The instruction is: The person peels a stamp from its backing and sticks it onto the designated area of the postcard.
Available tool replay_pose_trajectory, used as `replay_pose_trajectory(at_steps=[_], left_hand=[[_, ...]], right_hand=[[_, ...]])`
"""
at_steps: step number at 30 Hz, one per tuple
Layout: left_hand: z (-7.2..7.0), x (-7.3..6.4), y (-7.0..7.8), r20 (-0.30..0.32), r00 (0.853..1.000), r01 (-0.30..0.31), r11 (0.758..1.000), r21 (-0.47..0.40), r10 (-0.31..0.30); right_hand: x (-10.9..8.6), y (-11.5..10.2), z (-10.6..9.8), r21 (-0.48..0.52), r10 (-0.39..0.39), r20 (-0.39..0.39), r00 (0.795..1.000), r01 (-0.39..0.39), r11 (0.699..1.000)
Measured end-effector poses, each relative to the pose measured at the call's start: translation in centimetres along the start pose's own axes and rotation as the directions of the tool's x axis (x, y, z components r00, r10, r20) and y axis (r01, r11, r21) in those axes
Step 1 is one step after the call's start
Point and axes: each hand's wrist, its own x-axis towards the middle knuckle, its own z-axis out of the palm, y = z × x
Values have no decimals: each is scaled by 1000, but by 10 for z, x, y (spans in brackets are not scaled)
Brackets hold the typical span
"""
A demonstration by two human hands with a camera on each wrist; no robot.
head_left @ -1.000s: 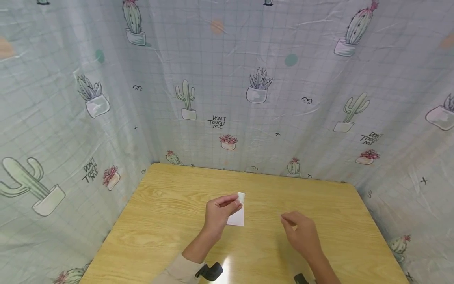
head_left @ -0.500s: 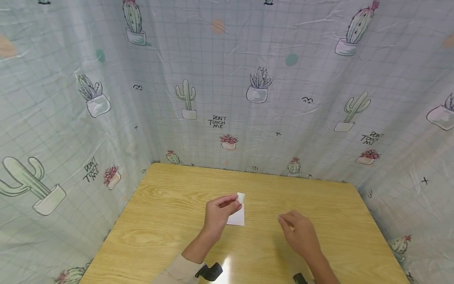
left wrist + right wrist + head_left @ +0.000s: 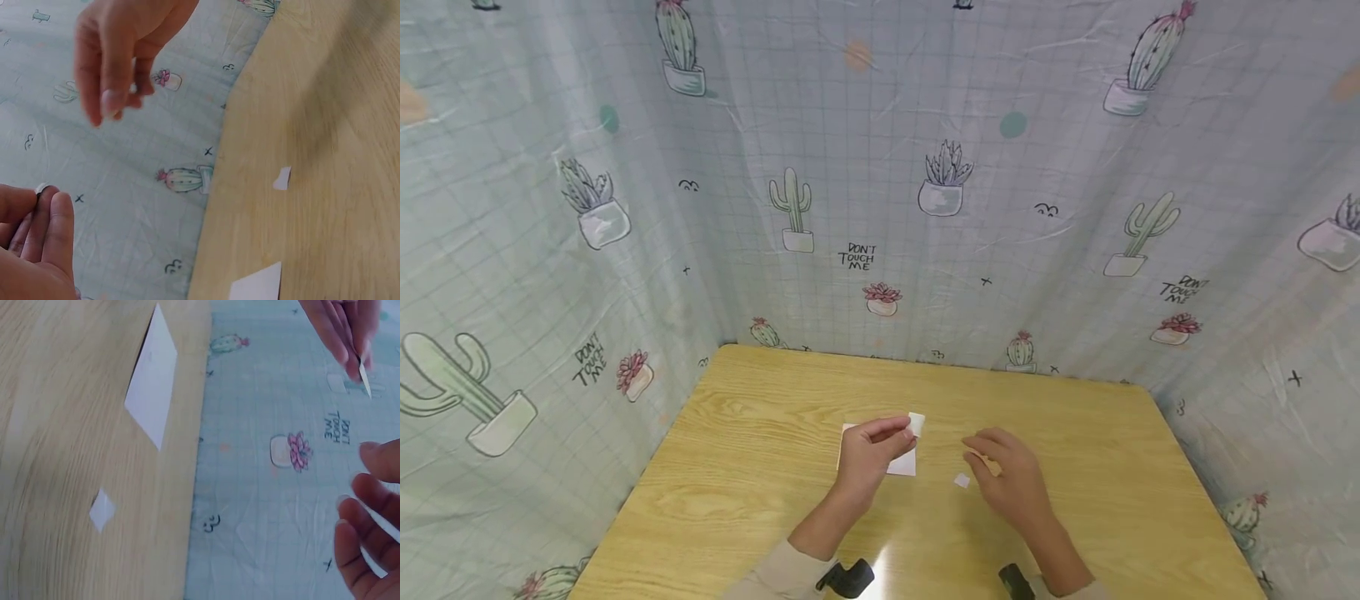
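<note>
My left hand [image 3: 868, 458] pinches a small white piece of paper [image 3: 917, 424] between thumb and fingers, held up above the table. In the right wrist view that piece [image 3: 365, 380] shows nearly edge-on. To the right, my right hand [image 3: 1011, 477] hovers with thumb and fingers apart and nothing seen between them. Below its fingertips a small white paper scrap [image 3: 962, 481] lies on the table. A larger white sheet [image 3: 902, 463] lies under and behind the left hand, which hides part of it in the head view.
The wooden table [image 3: 722, 467] reaches back to a hanging curtain [image 3: 880, 167] printed with cacti, which also encloses the left and right sides. A dark wrist camera [image 3: 850, 578] is strapped at the left sleeve, another dark device [image 3: 1016, 582] at the right wrist.
My right hand has moved left and its pinched fingers have parted. A small scrap now shows on the table below it. The left hand, still holding its piece, has shifted slightly right.
</note>
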Motion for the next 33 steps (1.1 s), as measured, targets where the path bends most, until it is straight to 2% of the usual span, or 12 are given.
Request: replay_pose_trajectory(at_steps=[2, 6, 12, 18, 27, 33], left_hand=[[2, -1, -2, 16, 1000, 13, 1000, 5, -13], [5, -4, -5, 47, 998, 33, 999, 3, -33], [8, -5, -5, 61, 997, 48, 999, -16, -46], [4, -5, -3, 85, 995, 56, 998, -15, -54], [-1, -5, -4, 170, 983, 58, 994, 89, -73], [-1, -7, -7, 187, 980, 41, 989, 144, -68]], right_hand=[[5, -3, 8, 21, -54, -26, 998, 54, 998], [11, -9, 22, 67, -123, -29, 992, 125, 990], [13, -12, 32, 62, -148, -32, 989, 149, 987], [13, -10, 36, 63, -182, -41, 982, 184, 981], [10, -10, 32, 70, -161, -19, 987, 162, 984], [7, -9, 31, 104, -148, -26, 989, 149, 983]])
